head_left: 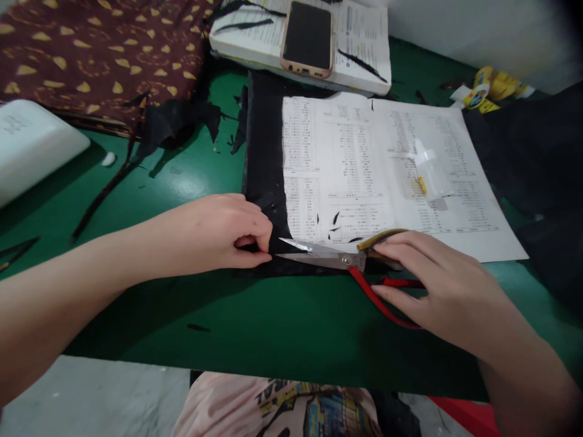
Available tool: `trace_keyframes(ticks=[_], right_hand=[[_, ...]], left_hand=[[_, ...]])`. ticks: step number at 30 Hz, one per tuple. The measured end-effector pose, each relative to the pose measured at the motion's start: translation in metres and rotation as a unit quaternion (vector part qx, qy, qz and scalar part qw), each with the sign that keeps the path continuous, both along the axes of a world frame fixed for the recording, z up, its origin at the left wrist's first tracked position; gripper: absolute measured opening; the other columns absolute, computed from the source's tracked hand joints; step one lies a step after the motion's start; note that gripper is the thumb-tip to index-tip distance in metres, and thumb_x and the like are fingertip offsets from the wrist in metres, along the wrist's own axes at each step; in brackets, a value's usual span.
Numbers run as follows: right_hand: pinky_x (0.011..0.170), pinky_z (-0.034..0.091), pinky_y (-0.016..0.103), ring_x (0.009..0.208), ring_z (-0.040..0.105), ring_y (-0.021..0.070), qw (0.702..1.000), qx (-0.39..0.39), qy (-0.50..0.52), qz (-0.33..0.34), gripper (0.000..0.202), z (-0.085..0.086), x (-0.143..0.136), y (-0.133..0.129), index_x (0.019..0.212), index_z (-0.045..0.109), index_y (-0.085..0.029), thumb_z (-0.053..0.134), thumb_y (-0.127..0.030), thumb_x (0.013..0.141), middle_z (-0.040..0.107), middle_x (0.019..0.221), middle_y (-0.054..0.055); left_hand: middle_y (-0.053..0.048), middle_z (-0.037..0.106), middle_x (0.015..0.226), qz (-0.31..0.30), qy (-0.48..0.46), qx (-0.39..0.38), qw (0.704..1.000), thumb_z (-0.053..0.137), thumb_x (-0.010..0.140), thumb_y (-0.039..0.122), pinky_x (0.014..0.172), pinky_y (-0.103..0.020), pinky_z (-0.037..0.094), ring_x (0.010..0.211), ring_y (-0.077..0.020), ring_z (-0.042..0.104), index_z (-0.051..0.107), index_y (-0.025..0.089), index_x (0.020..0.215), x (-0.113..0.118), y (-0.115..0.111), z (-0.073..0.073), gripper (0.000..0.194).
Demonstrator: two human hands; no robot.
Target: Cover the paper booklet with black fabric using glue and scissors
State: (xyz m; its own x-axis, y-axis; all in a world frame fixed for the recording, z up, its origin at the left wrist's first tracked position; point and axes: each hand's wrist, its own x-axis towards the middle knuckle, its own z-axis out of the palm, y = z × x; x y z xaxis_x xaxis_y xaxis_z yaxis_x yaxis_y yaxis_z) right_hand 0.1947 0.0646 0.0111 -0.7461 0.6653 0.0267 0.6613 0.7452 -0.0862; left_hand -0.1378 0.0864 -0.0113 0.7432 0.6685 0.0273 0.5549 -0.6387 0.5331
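My right hand (446, 291) holds a pair of scissors (339, 258) with one red and one yellowish handle. Their blades are slightly apart and point left, lying along the front edge of the black sheet (265, 139). Close to the blade tips, my left hand (237, 233) is closed in a pinch at the sheet's front left corner; exactly what its fingertips grip is partly hidden. Printed paper (348, 158) lies on top of the black sheet, with several small black scraps (336, 218) on it.
A phone (308, 37) rests on an open book (359, 36) at the back. A clear small bottle (430, 173) lies on the paper. To the left are a brown patterned cloth (100, 54), a white box (39, 142) and black scraps (180, 124). Dark fabric (542, 176) lies at right.
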Motion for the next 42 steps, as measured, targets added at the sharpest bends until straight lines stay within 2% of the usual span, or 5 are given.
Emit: trace_keyframes(ticks=[8,22,29,36,42], right_hand=[[0.081,0.052,0.035,0.103,0.06,0.0241,1.0,-0.013,0.014,0.003,0.028,0.0,-0.003,0.0,0.111,0.057,-0.013,0.061,-0.03,0.088,0.064,0.107,0.011],[0.078,0.05,0.03,0.097,0.062,0.0194,0.998,-0.029,0.046,-0.02,0.022,-0.006,0.0,0.001,0.107,0.055,-0.018,0.061,-0.027,0.088,0.065,0.104,0.007],[0.058,0.048,0.031,0.082,0.065,0.0222,0.975,0.043,0.113,-0.185,0.022,0.006,-0.005,-0.002,0.103,0.057,-0.024,0.062,-0.028,0.081,0.067,0.101,0.005],[0.063,0.05,0.032,0.086,0.067,0.0251,0.931,0.04,0.127,-0.339,0.027,0.012,-0.01,0.001,0.103,0.064,-0.024,0.063,-0.042,0.082,0.07,0.092,0.004],[0.059,0.051,0.033,0.077,0.067,0.0246,0.914,0.027,0.136,-0.38,0.037,0.004,0.0,0.006,0.105,0.066,-0.024,0.067,-0.048,0.077,0.071,0.086,0.004]], left_hand=[[0.007,0.05,0.058,0.068,0.065,-0.014,0.995,0.074,0.079,0.036,0.056,-0.022,0.03,0.056,-0.0094,0.047,0.059,0.019,0.062,-0.003,0.0,0.003,0.028],[0.006,0.05,0.055,0.064,0.045,0.003,0.997,0.074,0.078,0.039,0.052,-0.025,0.031,0.052,-0.0109,0.047,0.055,0.021,0.058,-0.006,0.001,-0.003,0.033],[0.005,0.054,0.057,0.072,0.052,-0.019,0.996,0.073,0.079,0.039,0.053,-0.026,0.032,0.055,-0.0121,0.049,0.054,0.021,0.058,-0.006,0.002,-0.003,0.033],[0.006,0.049,0.055,0.07,0.061,-0.02,0.996,0.072,0.08,0.04,0.051,-0.025,0.031,0.053,-0.0106,0.047,0.051,0.02,0.058,-0.006,0.003,0.001,0.036],[0.004,0.044,0.055,0.094,0.039,0.095,0.99,0.058,0.091,0.038,0.053,-0.026,0.032,0.052,-0.0107,0.044,0.044,0.019,0.058,-0.005,0.001,0.0,0.04]])
